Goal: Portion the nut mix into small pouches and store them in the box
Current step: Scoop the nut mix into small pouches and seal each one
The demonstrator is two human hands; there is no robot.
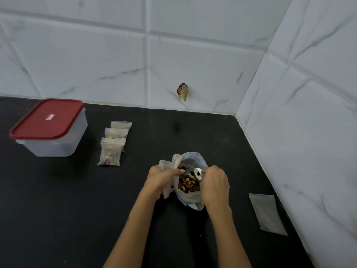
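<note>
**Scooping from the nut bag on a black corner counter**

Black countertop runs into a white marble-tiled corner. At its middle stands the open nut mix bag. The left hand grips the bag's left rim together with an empty small pouch. The right hand is curled round a white scoop dipped inside the bag's mouth. Beyond and left of the left hand lie three filled pouches in an overlapping row, and farther left the box with its red lid on. Right of the right hand, near the wall edge, a flat empty pouch lies. Bare counter spreads between.
</note>
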